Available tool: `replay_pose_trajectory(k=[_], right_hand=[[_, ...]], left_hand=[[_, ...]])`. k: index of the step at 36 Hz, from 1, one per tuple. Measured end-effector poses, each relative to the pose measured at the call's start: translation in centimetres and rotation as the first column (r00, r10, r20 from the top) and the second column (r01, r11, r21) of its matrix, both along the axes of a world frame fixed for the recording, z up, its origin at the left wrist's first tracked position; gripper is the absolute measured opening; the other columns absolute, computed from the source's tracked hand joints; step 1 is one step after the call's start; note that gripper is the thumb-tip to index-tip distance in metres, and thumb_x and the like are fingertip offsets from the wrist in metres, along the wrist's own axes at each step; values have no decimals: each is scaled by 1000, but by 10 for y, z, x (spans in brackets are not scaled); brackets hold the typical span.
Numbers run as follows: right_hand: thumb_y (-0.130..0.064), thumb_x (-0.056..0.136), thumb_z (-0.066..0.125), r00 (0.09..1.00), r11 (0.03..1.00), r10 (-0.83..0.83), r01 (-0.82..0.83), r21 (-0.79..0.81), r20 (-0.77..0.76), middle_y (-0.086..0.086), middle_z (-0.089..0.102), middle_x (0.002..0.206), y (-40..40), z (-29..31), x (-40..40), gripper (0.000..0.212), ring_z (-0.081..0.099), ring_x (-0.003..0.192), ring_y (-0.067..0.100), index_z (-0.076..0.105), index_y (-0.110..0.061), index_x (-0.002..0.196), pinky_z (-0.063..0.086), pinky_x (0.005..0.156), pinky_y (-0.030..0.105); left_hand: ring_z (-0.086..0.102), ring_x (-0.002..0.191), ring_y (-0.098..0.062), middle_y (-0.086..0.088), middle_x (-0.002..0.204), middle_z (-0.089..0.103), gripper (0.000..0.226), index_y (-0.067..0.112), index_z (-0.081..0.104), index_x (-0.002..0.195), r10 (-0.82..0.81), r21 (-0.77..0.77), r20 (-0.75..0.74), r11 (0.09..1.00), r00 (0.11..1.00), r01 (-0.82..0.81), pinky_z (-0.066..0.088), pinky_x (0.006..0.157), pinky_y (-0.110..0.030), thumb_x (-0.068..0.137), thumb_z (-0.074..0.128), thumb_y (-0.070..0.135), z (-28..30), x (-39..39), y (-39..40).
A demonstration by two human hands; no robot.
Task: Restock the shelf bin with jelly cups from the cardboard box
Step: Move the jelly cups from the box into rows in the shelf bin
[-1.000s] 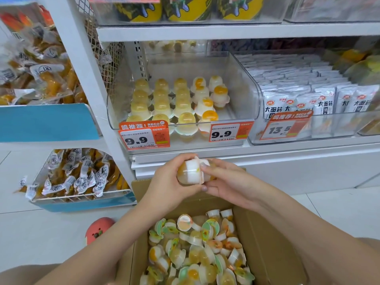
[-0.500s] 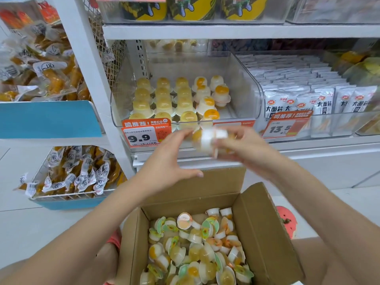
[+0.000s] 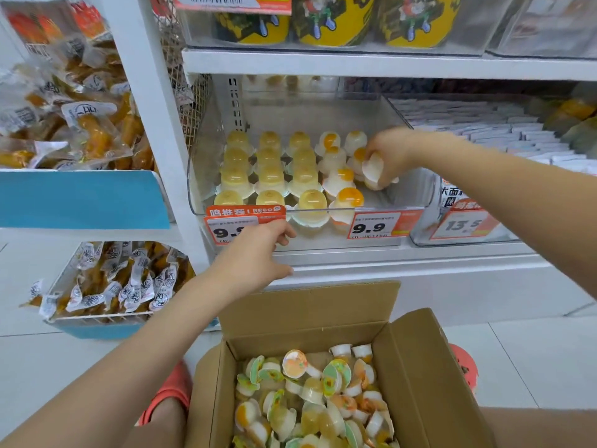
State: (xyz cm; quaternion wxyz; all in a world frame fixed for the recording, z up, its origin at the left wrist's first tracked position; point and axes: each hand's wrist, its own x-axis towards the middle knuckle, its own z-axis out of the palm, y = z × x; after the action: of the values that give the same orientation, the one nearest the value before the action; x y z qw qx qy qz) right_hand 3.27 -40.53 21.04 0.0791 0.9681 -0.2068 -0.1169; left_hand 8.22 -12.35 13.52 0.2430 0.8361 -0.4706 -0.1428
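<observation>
Jelly cup (image 3: 374, 171) sits pinched under right hand (image 3: 392, 153) fingers (image 3: 386, 181), inside bin (image 3: 416, 189).

White shelving (image 3: 355, 64) stands on a pale tiled floor (image 3: 533, 357), evenly lit.

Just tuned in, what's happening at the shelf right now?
A person is restocking the clear shelf bin with jelly cups. The right hand is inside the bin, gripping a white jelly cup at the right end of the rows already standing there. The left hand holds nothing, with its fingers at the bin's front beside the 9.9 price tag. The open cardboard box below still holds plenty of loose cups.
</observation>
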Motion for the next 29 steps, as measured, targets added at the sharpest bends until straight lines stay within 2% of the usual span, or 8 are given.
replay_pose_trajectory(k=[6, 10, 18, 23, 29], right_hand=[[-29, 66, 80, 999, 997, -21, 23, 73, -31, 3, 53, 108, -6, -20, 8, 66, 50, 94, 24, 53, -20, 125, 47, 78, 32], [-25, 68, 80, 1000, 995, -22, 24, 96, -19, 7, 55, 114, -8, -27, 9, 64, 52, 101, 28, 53, -19, 125, 46, 78, 32], [-23, 66, 80, 1000, 996, 2, 0, 86, -22, 4, 53, 100, -8, -35, 11, 59, 51, 89, 25, 57, -19, 120, 50, 78, 33], [-21, 67, 79, 999, 995, 17, -14, 97, -32, 6, 58, 101, -10, -38, 12, 57, 54, 88, 26, 57, -20, 120, 52, 79, 35], [-21, 70, 79, 999, 992, 31, -32, 121, 5, 8, 57, 121, -10, -39, 11, 77, 54, 108, 31, 41, -26, 137, 47, 85, 35]], left_hand=[[52, 107, -12, 4, 115, 58, 54, 21, 53, 124, 20, -3, 13, 1000, 1000, -20, 46, 95, -33, 76, 77, 20, 2, -3, -3], [52, 108, -12, 4, 116, 58, 54, 20, 52, 126, 27, 4, 12, 1000, 1000, -27, 46, 94, -31, 77, 76, 19, 3, -4, -4], [52, 108, -13, 2, 116, 58, 55, 19, 52, 125, 23, 2, 33, 1000, 999, -23, 46, 94, -32, 76, 77, 18, 2, -5, -4], [51, 109, -13, 2, 117, 58, 55, 19, 52, 125, 21, 3, 43, 1000, 999, -21, 46, 94, -33, 76, 77, 19, 2, -5, -3], [51, 108, -13, 3, 117, 58, 55, 20, 50, 127, 19, -1, 48, 1000, 999, -19, 45, 92, -28, 78, 76, 18, 1, -5, -3]])
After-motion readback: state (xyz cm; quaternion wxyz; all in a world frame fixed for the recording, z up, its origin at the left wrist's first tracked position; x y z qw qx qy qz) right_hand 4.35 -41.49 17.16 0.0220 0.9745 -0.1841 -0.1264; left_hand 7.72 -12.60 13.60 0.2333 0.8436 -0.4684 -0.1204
